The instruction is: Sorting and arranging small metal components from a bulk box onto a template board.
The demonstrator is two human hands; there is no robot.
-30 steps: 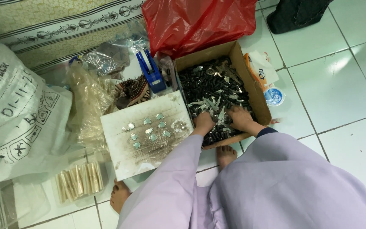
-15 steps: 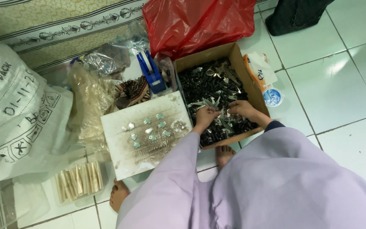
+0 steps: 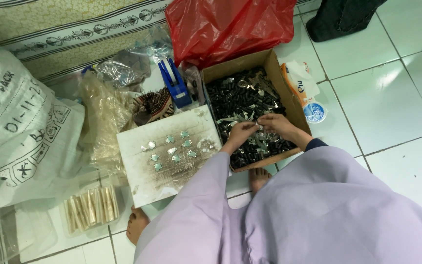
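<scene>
Over the near end of the cardboard box [image 3: 289, 93], both hands meet, fingers curled together. Left hand [image 3: 241, 134] and right hand [image 3: 277, 124] pinch small silvery metal pieces [image 3: 258, 128] between them, touching the dark parts [image 3: 235, 100] heaped under them. Just left of the left hand lies a stained white board [image 3: 142, 176] with small metal pieces on it. Beyond the box sits a red plastic bag [image 3: 230, 24].

Box [image 3: 296, 105] right of board [image 3: 142, 173]; bag [image 3: 230, 27] behind box.
</scene>
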